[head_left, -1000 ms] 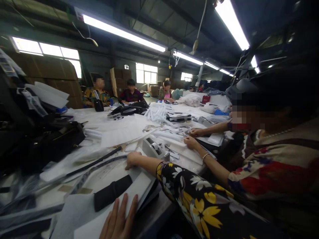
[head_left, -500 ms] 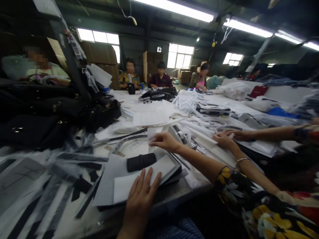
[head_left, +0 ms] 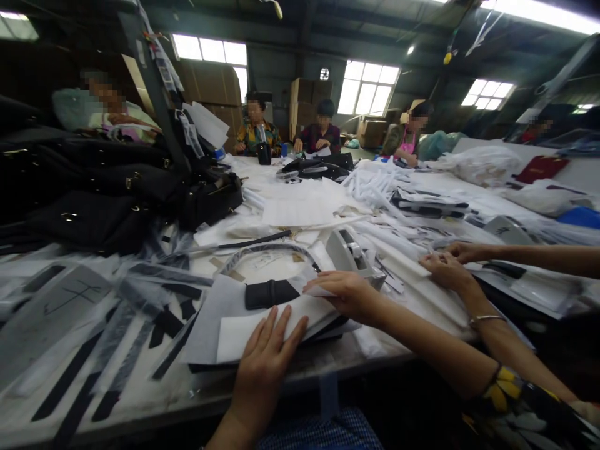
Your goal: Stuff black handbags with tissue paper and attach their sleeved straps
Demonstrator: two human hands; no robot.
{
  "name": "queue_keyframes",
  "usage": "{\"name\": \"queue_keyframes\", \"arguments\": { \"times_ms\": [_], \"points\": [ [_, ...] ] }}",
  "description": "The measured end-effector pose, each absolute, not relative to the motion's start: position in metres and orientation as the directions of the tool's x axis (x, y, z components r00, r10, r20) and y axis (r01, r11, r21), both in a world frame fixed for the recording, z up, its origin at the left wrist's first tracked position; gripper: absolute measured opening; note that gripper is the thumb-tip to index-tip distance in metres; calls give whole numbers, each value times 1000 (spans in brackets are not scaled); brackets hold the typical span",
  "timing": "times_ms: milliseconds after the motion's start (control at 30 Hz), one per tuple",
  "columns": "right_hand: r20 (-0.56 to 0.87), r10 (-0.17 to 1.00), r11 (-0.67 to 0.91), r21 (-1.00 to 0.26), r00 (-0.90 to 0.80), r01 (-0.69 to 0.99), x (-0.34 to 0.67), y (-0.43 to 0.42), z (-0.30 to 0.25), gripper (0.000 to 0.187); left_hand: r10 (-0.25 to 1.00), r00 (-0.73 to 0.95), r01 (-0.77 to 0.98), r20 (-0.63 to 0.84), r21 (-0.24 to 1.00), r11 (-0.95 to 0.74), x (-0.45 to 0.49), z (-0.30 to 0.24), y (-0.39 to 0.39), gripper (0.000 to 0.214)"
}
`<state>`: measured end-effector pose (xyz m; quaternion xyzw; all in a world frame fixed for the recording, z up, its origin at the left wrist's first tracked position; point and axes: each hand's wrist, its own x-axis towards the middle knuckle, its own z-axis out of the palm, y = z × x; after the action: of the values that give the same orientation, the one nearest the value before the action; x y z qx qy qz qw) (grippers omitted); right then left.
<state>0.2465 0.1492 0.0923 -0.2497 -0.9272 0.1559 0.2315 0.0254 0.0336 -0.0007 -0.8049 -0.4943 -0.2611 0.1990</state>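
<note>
1. Half a second ago the right hand (head_left: 354,294) was raised beside the tape dispenser (head_left: 349,250) with a small pale slip (head_left: 321,291); now it is lower, over the right end of the white sheet (head_left: 234,337), fingers touching that slip. The thumb side is hidden and somewhat blurred, so I cannot tell whether it is pinching or pressing.
2. The left hand (head_left: 269,353) remains flat on the white sheet, fingers straight and slightly apart.
3. The white sheet lies on a larger grey sheet (head_left: 201,325), just in front of the black band (head_left: 269,294); a wrapped handle (head_left: 262,248) arches behind them.
4. The bundle sits close to the near edge of the table (head_left: 175,384), leaving little margin there.
5. Behind the right hand, the dispenser crowds close; farther right are a co-worker's hands (head_left: 447,269).
6. On the left, black strips (head_left: 68,381) leave only narrow bare patches.
</note>
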Motion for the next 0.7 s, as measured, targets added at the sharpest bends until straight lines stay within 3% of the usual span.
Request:
{"name": "queue_keyframes", "arguments": {
  "times_ms": [100,200,433,567,700],
  "points": [
    [388,403,914,-215,-829,344,248,135,83,39,694,364,907,622,-65,-417,25,-1,37,53],
    [428,358,930,-88,-830,356,254,115,72,40,686,374,905,624,-84,-417,24,-2,41,50],
    [426,361,910,35,-830,413,267,87,48,43,677,362,901,641,-55,-429,24,-2,42,49],
    [319,382,920,-41,-868,390,274,87,48,60,702,356,904,617,-38,-426,25,0,42,53],
    [177,395,884,-339,-901,321,282,92,79,79,704,386,897,596,-65,-437,26,3,42,54]
  ]
}}
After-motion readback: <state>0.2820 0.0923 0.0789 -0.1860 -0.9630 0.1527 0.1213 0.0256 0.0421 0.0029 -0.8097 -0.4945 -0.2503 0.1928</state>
